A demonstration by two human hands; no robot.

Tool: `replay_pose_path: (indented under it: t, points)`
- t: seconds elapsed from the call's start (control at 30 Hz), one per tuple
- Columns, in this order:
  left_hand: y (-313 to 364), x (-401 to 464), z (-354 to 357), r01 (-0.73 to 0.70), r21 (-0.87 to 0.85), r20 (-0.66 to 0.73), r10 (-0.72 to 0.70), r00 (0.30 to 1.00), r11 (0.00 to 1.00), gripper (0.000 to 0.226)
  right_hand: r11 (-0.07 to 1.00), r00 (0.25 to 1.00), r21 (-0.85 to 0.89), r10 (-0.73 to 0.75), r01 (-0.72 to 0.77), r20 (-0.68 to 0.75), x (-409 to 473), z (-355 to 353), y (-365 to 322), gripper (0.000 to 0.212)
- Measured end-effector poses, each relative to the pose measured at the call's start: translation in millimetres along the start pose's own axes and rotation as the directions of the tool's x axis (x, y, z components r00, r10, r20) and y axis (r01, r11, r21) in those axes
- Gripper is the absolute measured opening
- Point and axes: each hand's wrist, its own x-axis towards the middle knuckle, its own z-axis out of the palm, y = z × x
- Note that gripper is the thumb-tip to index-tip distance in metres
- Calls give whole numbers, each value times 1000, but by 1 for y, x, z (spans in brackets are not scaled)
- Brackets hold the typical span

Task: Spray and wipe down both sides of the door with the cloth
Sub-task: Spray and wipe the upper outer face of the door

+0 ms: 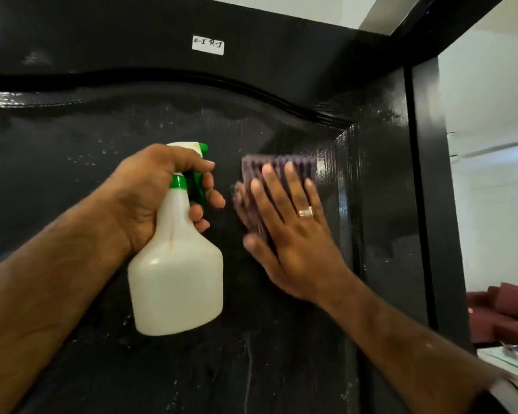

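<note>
Against wet black door (108,204): right hand (293,234) flat, pressing purple cloth (251,174); left hand (150,192) gripping spray bottle (175,273).

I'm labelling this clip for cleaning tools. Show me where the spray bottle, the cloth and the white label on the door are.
spray bottle (175,282): head view, on its white body.
cloth (277,162): head view, on its purple top edge above the fingertips.
white label (207,45): head view, on its middle.
</note>
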Motion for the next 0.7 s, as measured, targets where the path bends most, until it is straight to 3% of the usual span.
replay_pose_path:
  t: [0.1, 0.17, 0.27, 0.33, 0.4, 0.57, 0.63, 0.7]
  points:
    - [1, -3, -23, 27, 38, -16, -26, 1000, 999, 16, 988, 987, -20, -156, 155, -42, -37, 1, 23, 70]
    - [3, -3, -36, 46, 52, -28, -45, 999, 998, 17, 998, 995, -61, -39, 33, -94, -17, 1, 41, 68]
    - [8, -1, -44, 46, 69, -41, -43, 998, 997, 17, 964, 952, -29, 255, -263, -170, 56, -2, 42, 74]
    - [9, 3, -47, 39, 64, -52, -36, 998, 997, 16, 938, 926, 17, 344, -346, -155, 98, 0, 25, 79]
    - [8, 5, -50, 31, 58, -48, -28, 998, 998, 15, 957, 946, 2, 289, -292, -146, 108, 3, 0, 79]
    - [4, -1, -70, 27, 47, -20, -26, 999, 999, 14, 993, 992, -17, -120, 120, -38, 10, 7, -42, 71]
    - [6, -3, -82, 28, 52, 7, -28, 1000, 998, 14, 993, 991, -38, -119, 116, -64, -9, 6, -27, 68]
    - [11, -2, -95, 26, 56, 30, -28, 999, 998, 15, 998, 994, -61, 19, -26, -111, 8, 4, -9, 68]
